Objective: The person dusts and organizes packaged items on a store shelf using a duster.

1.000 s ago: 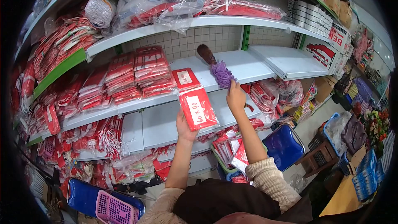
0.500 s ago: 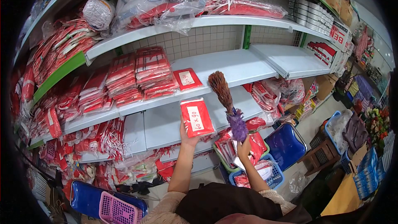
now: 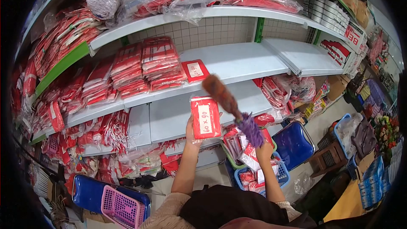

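My left hand (image 3: 193, 132) is closed on the left side of a red packet (image 3: 206, 118) in clear plastic, with a white label reading "60 x 90", held upright. In my right hand (image 3: 264, 149) is a feather duster (image 3: 252, 130) with a brown, blurred head and a purple part near my fingers; its head points up and left toward the packet. Another red packet (image 3: 195, 71) with a label lies on the middle shelf, beside stacks of red and white packets (image 3: 160, 61).
The middle shelf (image 3: 237, 65) and the one below span the front. Green and blue baskets (image 3: 285, 177) with red packets stand by my right arm. A blue chair (image 3: 293, 145) is right of them. At lower left, a pink basket (image 3: 122, 207) rests on another blue chair (image 3: 87, 193).
The duster's head has swung left and down toward the held packet, and my right hand has moved right. My left hand and its packet have shifted slightly right. The view has shifted slightly.
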{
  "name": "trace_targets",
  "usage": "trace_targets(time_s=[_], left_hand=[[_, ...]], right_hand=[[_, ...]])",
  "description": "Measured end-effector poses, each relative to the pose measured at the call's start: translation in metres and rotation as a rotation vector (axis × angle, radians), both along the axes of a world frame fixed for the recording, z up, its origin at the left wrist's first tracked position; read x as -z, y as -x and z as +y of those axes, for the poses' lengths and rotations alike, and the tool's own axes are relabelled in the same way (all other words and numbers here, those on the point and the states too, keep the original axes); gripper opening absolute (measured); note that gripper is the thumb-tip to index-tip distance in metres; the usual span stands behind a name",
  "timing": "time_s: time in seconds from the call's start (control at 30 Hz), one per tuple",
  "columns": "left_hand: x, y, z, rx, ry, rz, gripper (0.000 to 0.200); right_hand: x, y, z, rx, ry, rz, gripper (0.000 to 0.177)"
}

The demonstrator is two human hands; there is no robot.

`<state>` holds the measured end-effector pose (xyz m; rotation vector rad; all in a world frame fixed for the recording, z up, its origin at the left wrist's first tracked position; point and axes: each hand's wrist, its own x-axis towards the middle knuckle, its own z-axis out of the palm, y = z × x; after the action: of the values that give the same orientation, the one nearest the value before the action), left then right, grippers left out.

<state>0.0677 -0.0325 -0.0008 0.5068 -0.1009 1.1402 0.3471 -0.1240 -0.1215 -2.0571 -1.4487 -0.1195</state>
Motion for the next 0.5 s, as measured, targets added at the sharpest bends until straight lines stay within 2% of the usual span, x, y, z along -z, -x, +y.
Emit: trace_targets(time_s=[0.03,0.07,0.13,0.17,0.2,0.27,0.33,0.37,0.4,0.43,0.5], left_hand=[[0.007,0.002,0.002,-0.032,0.078,0.001,0.056],[0.021,0.007,0.007,-0.064,0.155,0.002,0.056],[0.015,0.01,0.004,-0.125,0.309,0.003,0.057],[0.013,0.01,-0.003,0.024,0.173,-0.041,0.058],[-0.015,0.007,-0.021,0.171,0.038,-0.085,0.059],[-0.014,0.007,-0.023,0.164,0.146,-0.065,0.058],[0.094,0.02,0.025,-0.062,0.087,-0.081,0.057],[0.045,0.017,0.005,-0.058,0.277,-0.026,0.053],[0.025,0.012,-0.005,-0.104,0.309,-0.011,0.051],[0.015,0.009,-0.011,-0.087,0.257,0.008,0.051],[0.016,0.01,-0.011,-0.084,0.238,0.002,0.051]], right_hand=[[0.0,0.004,-0.002,0.027,0.025,-0.004,0.029],[-0.003,0.007,-0.005,-0.063,-0.07,0.026,0.029],[-0.02,0.018,-0.018,-0.239,-0.258,0.087,0.029],[-0.02,0.015,-0.017,-0.272,-0.265,-0.007,0.027],[-0.018,0.01,-0.016,-0.304,-0.271,-0.102,0.026],[-0.015,0.001,-0.013,-0.37,-0.283,-0.291,0.023],[-0.011,-0.003,-0.008,-0.232,-0.253,-0.169,0.023],[-0.004,-0.005,-0.005,-0.153,-0.197,-0.101,0.023],[0.0,-0.008,-0.002,-0.074,-0.141,-0.033,0.024],[-0.002,-0.007,-0.002,-0.031,-0.133,-0.036,0.025],[-0.017,0.003,-0.007,-0.134,-0.247,0.049,0.024]])
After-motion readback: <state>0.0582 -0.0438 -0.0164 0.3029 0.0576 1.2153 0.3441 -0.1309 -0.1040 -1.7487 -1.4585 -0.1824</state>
